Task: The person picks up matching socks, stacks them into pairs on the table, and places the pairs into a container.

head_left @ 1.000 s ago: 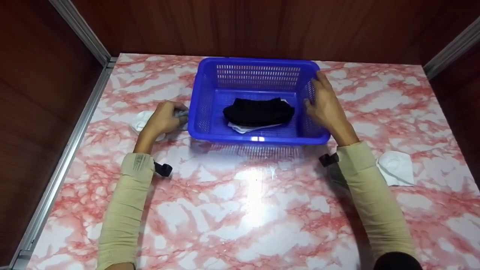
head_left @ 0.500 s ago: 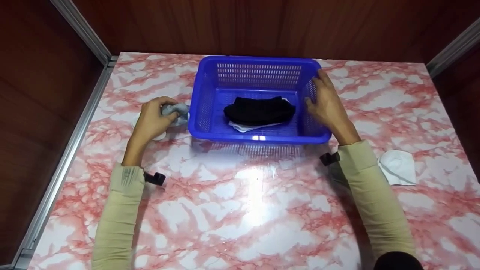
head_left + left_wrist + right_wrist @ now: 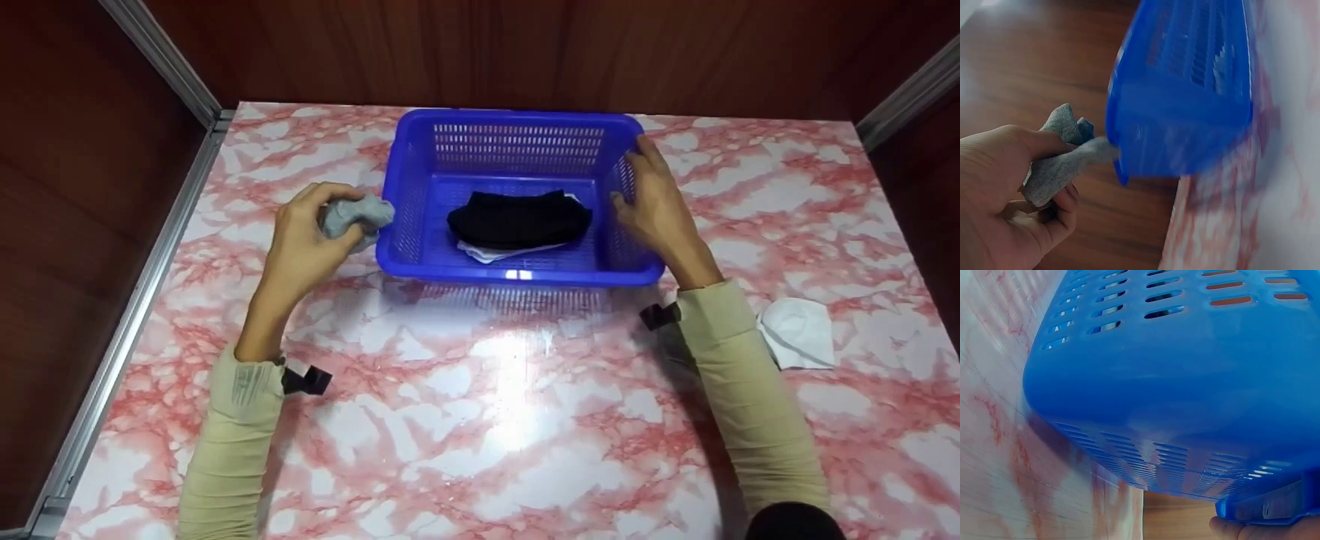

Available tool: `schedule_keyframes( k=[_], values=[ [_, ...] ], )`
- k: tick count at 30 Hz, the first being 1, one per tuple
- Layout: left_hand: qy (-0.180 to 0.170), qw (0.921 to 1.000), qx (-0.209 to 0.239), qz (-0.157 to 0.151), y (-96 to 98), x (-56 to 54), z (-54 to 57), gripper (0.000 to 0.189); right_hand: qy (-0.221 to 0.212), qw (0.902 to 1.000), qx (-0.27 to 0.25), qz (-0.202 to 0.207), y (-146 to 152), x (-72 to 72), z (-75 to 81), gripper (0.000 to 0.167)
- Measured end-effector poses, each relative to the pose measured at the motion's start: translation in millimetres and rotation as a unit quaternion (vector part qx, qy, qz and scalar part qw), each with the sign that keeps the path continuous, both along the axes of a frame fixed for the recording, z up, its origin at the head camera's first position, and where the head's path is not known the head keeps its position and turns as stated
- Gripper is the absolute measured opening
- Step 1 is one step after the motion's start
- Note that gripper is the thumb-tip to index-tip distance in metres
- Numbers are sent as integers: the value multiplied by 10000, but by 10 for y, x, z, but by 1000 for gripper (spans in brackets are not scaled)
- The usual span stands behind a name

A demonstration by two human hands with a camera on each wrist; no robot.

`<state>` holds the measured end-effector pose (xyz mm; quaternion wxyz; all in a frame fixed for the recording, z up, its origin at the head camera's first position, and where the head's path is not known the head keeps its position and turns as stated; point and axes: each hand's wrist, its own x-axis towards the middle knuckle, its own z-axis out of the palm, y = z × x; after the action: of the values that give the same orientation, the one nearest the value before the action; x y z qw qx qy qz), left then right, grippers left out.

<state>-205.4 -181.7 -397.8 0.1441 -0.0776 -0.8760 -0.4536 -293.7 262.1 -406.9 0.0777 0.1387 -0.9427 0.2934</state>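
My left hand (image 3: 300,240) pinches a bunched grey knit cloth (image 3: 356,215) between thumb and fingers, just outside the left rim of a blue plastic basket (image 3: 517,277). One end of the cloth (image 3: 1058,174) reaches the basket's rim in the left wrist view. On the opposite side, my right hand (image 3: 660,214) grips the basket's right rim, its thumb over the inner wall. Fingertips (image 3: 1235,530) show under the rim in the right wrist view. Inside the basket lies a folded black cloth (image 3: 519,221) on top of a folded white cloth (image 3: 486,255).
A folded white cloth item (image 3: 799,334) lies on the red-and-white marbled table (image 3: 450,420), beside the right sleeve (image 3: 742,390). Dark wooden panels (image 3: 480,52) stand behind the table and at both sides.
My left hand has lifted the grey cloth from beside the basket up to its left rim. The white item that lay by this hand no longer shows. My right hand stays on the basket.
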Motion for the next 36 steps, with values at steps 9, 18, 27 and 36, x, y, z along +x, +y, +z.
schedule_keyframes(
  k=[9,18,27,36],
  values=[
    [-203,9963,466,-692,352,273,76,56,-51,9999,-81,-41,4,13,4,57],
    [-976,9790,156,-1782,818,610,-118,62,-103,9999,-77,-21,-6,15,5,58],
    [-1444,9622,-1104,-2029,1225,698,-536,39,-109,9998,-110,-85,18,21,16,57],
    [-1813,9318,-2640,-1709,1200,735,-573,80,-333,9992,-173,-106,-5,71,116,61]
  ],
)
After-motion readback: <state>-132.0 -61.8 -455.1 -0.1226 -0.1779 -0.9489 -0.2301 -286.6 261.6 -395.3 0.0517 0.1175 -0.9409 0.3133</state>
